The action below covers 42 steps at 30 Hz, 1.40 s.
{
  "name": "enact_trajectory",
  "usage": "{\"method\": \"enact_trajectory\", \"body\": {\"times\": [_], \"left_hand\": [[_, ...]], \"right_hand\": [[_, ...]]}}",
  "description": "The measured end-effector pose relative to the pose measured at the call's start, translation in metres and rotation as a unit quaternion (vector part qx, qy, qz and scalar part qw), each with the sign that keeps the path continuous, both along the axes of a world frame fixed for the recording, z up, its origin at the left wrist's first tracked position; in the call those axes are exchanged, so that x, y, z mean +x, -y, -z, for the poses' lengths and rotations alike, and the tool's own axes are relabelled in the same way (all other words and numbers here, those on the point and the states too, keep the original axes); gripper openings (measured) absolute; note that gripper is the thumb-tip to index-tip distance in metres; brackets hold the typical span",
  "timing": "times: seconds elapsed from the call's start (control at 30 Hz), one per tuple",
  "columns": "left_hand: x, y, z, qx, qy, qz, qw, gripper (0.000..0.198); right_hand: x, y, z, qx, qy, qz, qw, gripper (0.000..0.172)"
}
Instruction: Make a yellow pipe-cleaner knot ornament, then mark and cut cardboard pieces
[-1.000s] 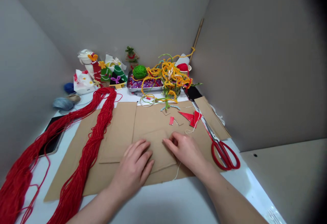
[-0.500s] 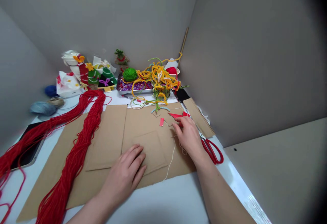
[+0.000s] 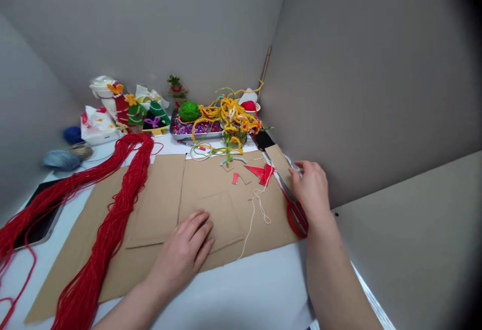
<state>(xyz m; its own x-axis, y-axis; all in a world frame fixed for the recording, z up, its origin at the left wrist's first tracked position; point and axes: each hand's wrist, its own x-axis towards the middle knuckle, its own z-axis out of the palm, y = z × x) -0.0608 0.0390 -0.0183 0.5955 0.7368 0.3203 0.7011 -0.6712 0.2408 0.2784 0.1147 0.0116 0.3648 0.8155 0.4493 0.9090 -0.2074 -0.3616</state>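
Note:
My left hand [image 3: 186,249] lies flat, fingers stretched out, on a small cardboard square [image 3: 224,214]. At the table's right edge, my right hand [image 3: 312,189] has bent fingers, with thumb and forefinger slightly apart beside a narrow cardboard strip [image 3: 277,159] and some whitish material. Just left of its wrist are red-handled scissors [image 3: 297,218], blades pointing away. A red triangular piece [image 3: 256,171] and a small red rectangle [image 3: 235,178] rest on the large cardboard sheet [image 3: 214,169]. Thin bent wires [image 3: 244,181] and a loose white thread [image 3: 253,219] lie near them.
A thick red yarn skein [image 3: 131,189] drapes across the left side, over a dark tablet [image 3: 37,209]. Behind stand a bead tray [image 3: 196,136], green yarn ball [image 3: 189,111], tangled orange yarn [image 3: 235,114] and felt decorations [image 3: 154,114]. Grey partitions [image 3: 361,79] enclose the table.
My right hand has moved right, away from the red pieces to the table's edge, uncovering them and the thread. The scissors have shifted left. My left hand stays on the cardboard.

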Motion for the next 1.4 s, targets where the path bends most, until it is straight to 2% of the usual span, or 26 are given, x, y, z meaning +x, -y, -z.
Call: {"method": "enact_trajectory", "body": {"times": [0.13,0.47,0.6,0.77,0.9,1.1,1.23,1.4], "left_hand": [[0.000,-0.001,0.000,0.010,0.001,0.005,1.000,0.028],[0.000,-0.001,0.002,0.005,0.003,0.008,1.000,0.030],[-0.001,-0.001,0.004,0.003,0.006,0.005,1.000,0.029],[-0.001,-0.001,0.003,-0.001,0.005,0.006,1.000,0.030],[0.000,-0.001,0.003,0.000,0.010,0.003,1.000,0.029],[0.001,-0.001,0.003,0.002,0.016,0.003,1.000,0.028],[0.001,0.000,0.001,0.001,0.013,0.000,1.000,0.029],[0.001,0.000,0.001,0.002,0.012,-0.001,1.000,0.027]], "right_hand": [[0.010,0.005,-0.004,-0.030,0.010,-0.007,0.999,0.024],[-0.006,0.035,-0.026,-0.113,0.012,-0.064,0.991,0.019],[-0.012,0.029,-0.036,-0.135,0.038,-0.107,0.984,0.018],[-0.032,0.007,-0.056,-0.130,0.070,-0.189,0.971,0.018],[-0.038,0.000,-0.069,-0.109,0.079,-0.201,0.970,0.017],[-0.026,0.008,-0.059,-0.143,0.078,-0.170,0.972,0.017],[-0.027,0.013,-0.054,-0.171,0.070,-0.184,0.965,0.016],[-0.045,0.015,-0.061,-0.143,0.061,-0.220,0.963,0.016]]}}
